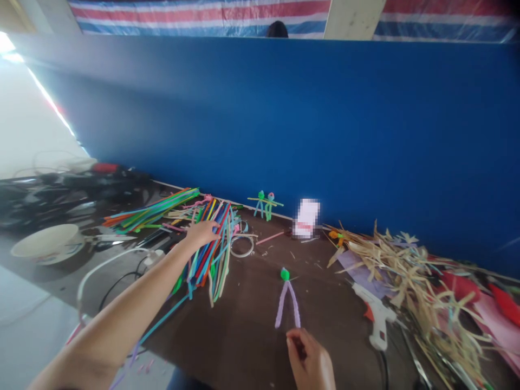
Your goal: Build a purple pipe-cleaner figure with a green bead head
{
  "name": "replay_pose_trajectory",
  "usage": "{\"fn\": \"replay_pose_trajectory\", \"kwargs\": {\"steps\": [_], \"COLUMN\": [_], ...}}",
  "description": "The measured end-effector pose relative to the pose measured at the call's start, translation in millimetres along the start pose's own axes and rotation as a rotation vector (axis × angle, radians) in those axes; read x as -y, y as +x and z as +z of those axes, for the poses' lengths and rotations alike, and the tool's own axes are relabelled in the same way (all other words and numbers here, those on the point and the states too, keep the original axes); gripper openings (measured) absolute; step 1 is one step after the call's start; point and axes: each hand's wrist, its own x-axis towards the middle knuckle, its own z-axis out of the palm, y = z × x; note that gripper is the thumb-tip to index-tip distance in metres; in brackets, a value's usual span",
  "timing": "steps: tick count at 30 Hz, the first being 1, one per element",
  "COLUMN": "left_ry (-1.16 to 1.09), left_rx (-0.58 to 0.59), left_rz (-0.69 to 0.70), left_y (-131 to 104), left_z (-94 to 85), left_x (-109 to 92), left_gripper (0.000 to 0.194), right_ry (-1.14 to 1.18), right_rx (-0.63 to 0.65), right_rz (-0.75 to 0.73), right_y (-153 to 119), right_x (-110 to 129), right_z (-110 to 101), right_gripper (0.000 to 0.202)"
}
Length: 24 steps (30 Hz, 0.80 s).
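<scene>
My left hand [202,234] reaches across into a loose bundle of many-coloured pipe cleaners [207,262], its fingertips closed on the strands near the top. Exactly which strands it grips is hard to see. Low in the view, my right hand [311,357] pinches the end of one leg of a small pipe-cleaner figure [288,295]. This figure has a green head and two lilac legs spread apart. Two finished-looking pipe-cleaner figures [265,206], with green heads and thin outstretched arms, lean at the blue panel.
A white glue gun [377,319] lies at the right beside a heap of dry straw strips [406,276]. Scissors [416,363] are near the front edge. At left are a white bowl [49,244] and a white cable [87,276]. The blue panel [284,119] borders the back.
</scene>
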Motion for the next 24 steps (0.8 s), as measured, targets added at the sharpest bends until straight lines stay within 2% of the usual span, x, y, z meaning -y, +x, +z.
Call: {"fn": "replay_pose_trajectory", "kwargs": {"steps": [6, 13, 17, 21, 24], "left_ry": [-0.031, -0.101, -0.131, -0.225, -0.36], "left_rx": [0.009, 0.003, -0.017, -0.063, -0.108], "left_rz": [-0.011, -0.047, -0.087, -0.104, -0.115], "left_y": [1.1, 9.4, 7.2, 6.0, 9.8], "left_z": [-1.1, -4.5, -1.6, 2.5, 0.2], "left_x": [4.4, 15.4, 13.3, 8.2, 10.6], "left_gripper": [0.042, 0.03, 0.017, 0.013, 0.018], "right_ry": [0.017, -0.001, -0.01, -0.006, -0.013], "right_rx": [0.006, 0.0, -0.011, -0.018, -0.029], "right_rz": [0.002, 0.002, -0.004, -0.011, -0.023], "right_y": [0.2, 0.4, -0.2, -1.3, -0.7], "right_x": [-1.1, -1.4, -0.9, 0.8, 1.7], "right_z": [0.6, 1.7, 1.1, -0.4, -0.8], "right_gripper": [0.018, 0.018, 0.017, 0.018, 0.018]}}
